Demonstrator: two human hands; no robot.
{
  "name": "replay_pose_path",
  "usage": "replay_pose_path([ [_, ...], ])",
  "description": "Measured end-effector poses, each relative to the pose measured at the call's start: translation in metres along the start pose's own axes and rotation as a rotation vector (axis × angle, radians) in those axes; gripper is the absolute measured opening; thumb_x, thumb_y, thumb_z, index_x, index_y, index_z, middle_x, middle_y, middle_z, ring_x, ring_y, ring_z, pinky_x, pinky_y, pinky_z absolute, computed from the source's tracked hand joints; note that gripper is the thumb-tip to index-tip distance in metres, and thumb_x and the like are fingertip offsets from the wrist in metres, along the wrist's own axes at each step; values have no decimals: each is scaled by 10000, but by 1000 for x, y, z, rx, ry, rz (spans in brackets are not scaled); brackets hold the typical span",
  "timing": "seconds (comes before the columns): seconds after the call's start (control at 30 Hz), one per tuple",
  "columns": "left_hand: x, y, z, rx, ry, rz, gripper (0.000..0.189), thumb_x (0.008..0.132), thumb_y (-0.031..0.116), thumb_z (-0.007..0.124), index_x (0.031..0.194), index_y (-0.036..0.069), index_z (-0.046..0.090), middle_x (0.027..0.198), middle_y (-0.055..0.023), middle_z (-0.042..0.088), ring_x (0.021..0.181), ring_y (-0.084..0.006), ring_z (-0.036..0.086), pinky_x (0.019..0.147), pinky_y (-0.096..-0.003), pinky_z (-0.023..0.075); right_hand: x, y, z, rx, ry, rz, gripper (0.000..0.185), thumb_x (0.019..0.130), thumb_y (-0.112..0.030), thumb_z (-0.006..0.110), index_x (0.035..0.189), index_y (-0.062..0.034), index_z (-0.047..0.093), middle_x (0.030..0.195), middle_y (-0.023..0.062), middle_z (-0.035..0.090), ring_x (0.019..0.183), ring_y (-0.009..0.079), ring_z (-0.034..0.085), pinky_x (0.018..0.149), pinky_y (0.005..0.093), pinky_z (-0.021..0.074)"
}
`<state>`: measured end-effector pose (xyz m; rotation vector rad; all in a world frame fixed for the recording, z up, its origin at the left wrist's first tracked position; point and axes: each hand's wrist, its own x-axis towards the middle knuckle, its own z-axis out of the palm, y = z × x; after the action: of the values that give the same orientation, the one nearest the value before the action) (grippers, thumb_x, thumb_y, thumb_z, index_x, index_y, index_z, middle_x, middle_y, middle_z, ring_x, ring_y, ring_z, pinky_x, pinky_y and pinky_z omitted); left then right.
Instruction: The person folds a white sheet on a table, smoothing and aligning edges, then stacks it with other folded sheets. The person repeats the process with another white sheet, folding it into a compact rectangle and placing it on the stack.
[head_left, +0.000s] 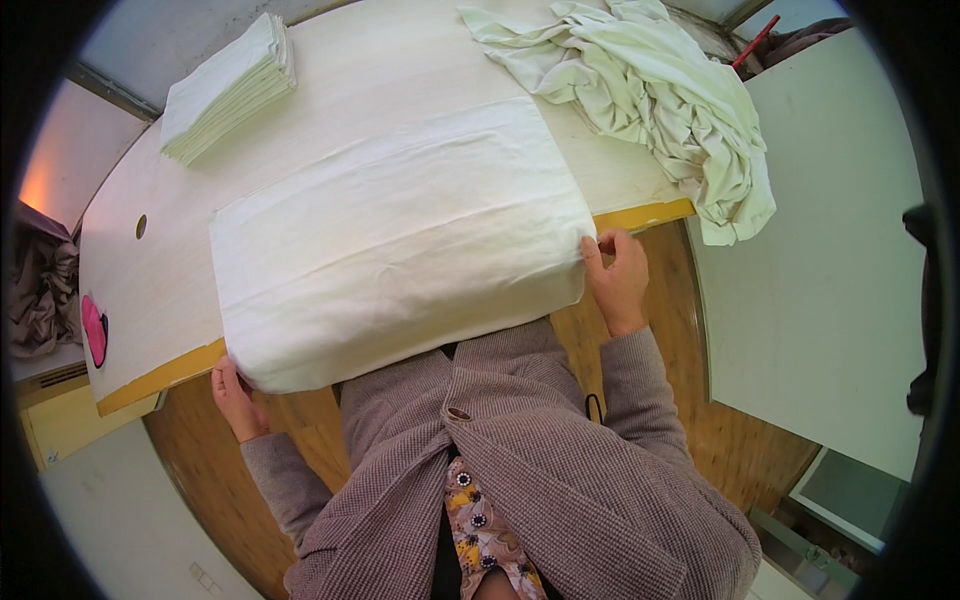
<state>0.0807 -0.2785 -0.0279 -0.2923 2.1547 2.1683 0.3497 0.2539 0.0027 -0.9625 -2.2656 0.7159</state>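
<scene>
A white rectangular cloth (405, 232) lies spread on the pale tabletop (360, 67), its near part hanging over the front edge toward my lap. Faint crease lines run along its length. My left hand (238, 401) pinches the cloth's left side at the table's edge, the fingertips partly hidden by the fabric. On the opposite side my right hand (618, 281) grips the cloth's right edge between thumb and fingers, level with the table front.
A neat stack of folded white cloths (229, 86) sits at the back left. Crumpled white fabric (645, 97) is heaped at the back right and droops over the edge. A pink object (94, 330) lies far left, near a round hole (141, 226). Another pale surface (810, 247) stands right.
</scene>
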Motion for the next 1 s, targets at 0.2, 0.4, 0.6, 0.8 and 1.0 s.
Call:
replay_pose_path([
  [0.2, 10, 8, -3, 220, 4, -24, 182, 1059, 265, 639, 1065, 98, 709, 760, 93, 599, 619, -8, 424, 540, -195, 345, 34, -8, 4, -230, 45, -146, 265, 824, -299, 821, 827, -85, 664, 864, 63, 627, 852, 303, 583, 780, 452, 454],
  [0.4, 20, 37, -5, 452, -101, -40, 176, 1049, 247, 656, 1093, 85, 711, 780, 85, 617, 635, -4, 452, 518, -178, 324, 55, -8, 16, -274, -14, -119, 273, 785, -325, 846, 820, -97, 699, 886, 58, 640, 895, 304, 580, 800, 440, 460],
  [0.6, 62, 31, -4, 397, -180, -23, 219, 1029, 201, 678, 1196, 59, 660, 845, 60, 639, 681, -13, 480, 531, -189, 364, 63, -9, 18, -363, -14, -76, 290, 782, -370, 844, 832, -108, 730, 896, 60, 660, 924, 305, 591, 827, 431, 469],
  [0.8, 80, 42, 5, 332, -252, -148, 156, 1029, 179, 674, 1097, 46, 630, 805, 51, 624, 653, -26, 493, 558, -192, 400, 67, -12, 20, -363, -109, 79, 265, 768, -391, 849, 815, -151, 747, 1040, 42, 641, 1087, 316, 523, 923, 483, 392],
  [1.0, 92, 41, 4, 384, -250, -153, 150, 1036, 200, 677, 1051, 62, 622, 796, 44, 627, 643, -36, 524, 549, -211, 438, 66, -15, 23, -365, -126, 114, 237, 788, -377, 835, 804, -158, 745, 1095, 42, 624, 1121, 322, 497, 936, 496, 368],
])
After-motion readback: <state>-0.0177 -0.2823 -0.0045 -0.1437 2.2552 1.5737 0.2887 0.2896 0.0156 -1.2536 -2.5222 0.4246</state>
